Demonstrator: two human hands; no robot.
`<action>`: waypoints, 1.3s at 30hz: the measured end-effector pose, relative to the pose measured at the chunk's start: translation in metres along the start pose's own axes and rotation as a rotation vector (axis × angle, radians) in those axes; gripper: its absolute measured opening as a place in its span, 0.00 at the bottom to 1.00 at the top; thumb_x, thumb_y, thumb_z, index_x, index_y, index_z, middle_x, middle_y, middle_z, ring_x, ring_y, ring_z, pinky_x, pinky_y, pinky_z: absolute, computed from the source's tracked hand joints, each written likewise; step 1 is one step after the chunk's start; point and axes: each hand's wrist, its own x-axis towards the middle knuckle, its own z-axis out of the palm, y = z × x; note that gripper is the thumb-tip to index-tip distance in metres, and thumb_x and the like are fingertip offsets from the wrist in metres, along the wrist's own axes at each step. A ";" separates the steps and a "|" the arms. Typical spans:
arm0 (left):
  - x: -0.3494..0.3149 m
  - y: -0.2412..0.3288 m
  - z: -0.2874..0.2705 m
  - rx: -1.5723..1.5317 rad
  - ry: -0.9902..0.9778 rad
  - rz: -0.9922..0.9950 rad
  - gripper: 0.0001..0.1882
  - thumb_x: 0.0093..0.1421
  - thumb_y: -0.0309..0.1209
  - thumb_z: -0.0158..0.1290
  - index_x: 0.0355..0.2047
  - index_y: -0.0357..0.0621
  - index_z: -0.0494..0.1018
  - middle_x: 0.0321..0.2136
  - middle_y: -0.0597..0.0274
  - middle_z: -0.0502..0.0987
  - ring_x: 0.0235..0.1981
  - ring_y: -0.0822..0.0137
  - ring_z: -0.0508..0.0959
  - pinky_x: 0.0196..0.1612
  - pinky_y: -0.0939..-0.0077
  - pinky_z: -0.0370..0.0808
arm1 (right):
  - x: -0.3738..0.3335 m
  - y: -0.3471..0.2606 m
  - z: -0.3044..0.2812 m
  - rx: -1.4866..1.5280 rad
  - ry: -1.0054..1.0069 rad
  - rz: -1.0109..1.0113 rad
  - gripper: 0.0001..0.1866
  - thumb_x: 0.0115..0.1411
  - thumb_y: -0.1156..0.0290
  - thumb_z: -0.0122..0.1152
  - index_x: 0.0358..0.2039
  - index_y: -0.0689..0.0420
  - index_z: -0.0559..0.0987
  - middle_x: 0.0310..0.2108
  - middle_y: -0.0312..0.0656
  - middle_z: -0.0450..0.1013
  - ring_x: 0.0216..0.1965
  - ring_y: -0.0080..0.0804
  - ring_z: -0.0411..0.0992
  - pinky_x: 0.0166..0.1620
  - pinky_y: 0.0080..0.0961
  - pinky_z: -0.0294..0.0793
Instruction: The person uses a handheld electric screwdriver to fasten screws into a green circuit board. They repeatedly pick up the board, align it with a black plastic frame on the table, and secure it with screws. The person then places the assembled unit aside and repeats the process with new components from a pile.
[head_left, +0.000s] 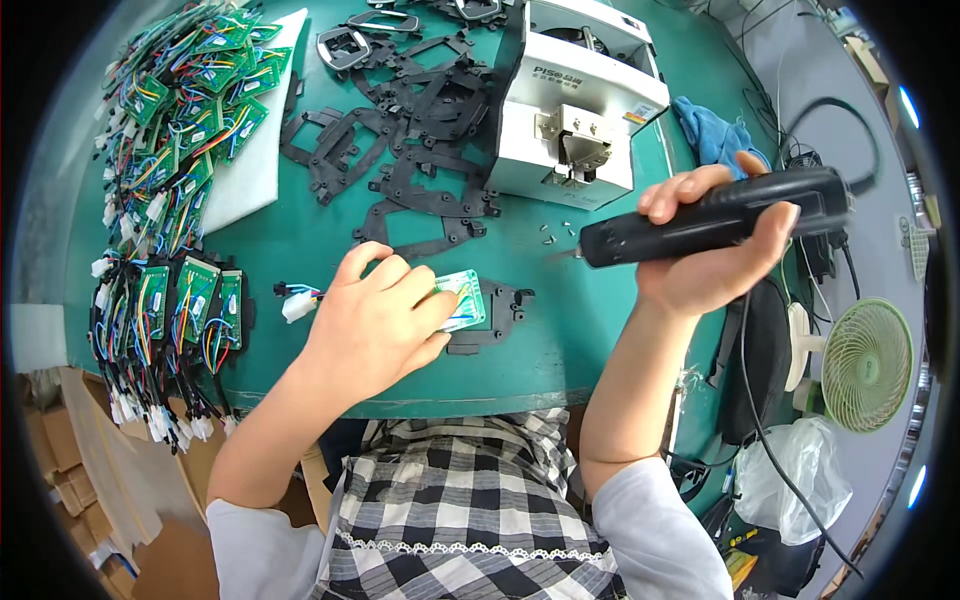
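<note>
My left hand (372, 325) has its fingers closed over a green circuit board (463, 298), holding it on a black plastic frame (511, 306) near the table's front edge. Coloured wires with a white connector (299, 306) stick out to the left of that hand, and the hand hides part of the board. In my right hand (690, 275) is a black electric screwdriver (715, 218), held roughly level with its bit toward the left. The bit is apart from the board and slightly blurred. Several small loose screws (549, 240) lie on the table close to the bit.
A white screw feeder machine (525, 150) stands at the back, with black plastic frames (345, 150) piled to its left. Wired circuit boards (205, 125) crowd the left side, partly on white foam (252, 175). At right are a blue cloth (712, 133), a green fan (866, 365) and cables.
</note>
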 end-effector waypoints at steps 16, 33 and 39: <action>-0.010 -0.004 0.022 -0.176 0.164 -0.110 0.22 0.40 0.32 0.66 0.37 0.42 0.75 0.40 0.60 0.76 0.38 0.59 0.76 0.44 0.65 0.70 | 0.037 0.004 0.054 -0.535 -0.129 -0.450 0.35 0.59 0.45 0.53 0.40 0.74 0.65 0.15 0.47 0.69 0.12 0.34 0.70 0.19 0.25 0.71; 0.002 -0.002 0.024 -0.155 0.146 -0.010 0.20 0.40 0.38 0.65 0.33 0.45 0.77 0.38 0.64 0.78 0.36 0.64 0.78 0.44 0.67 0.69 | -0.017 0.000 0.021 -0.272 -0.155 -0.021 0.34 0.62 0.41 0.45 0.50 0.63 0.62 0.19 0.45 0.68 0.14 0.33 0.67 0.20 0.31 0.71; 0.005 -0.001 0.023 -0.182 0.114 -0.021 0.19 0.40 0.36 0.65 0.34 0.45 0.77 0.38 0.64 0.77 0.39 0.62 0.78 0.41 0.68 0.72 | -0.025 0.009 0.032 -0.343 -0.222 -0.054 0.36 0.58 0.43 0.53 0.48 0.66 0.63 0.18 0.46 0.68 0.12 0.33 0.67 0.16 0.26 0.69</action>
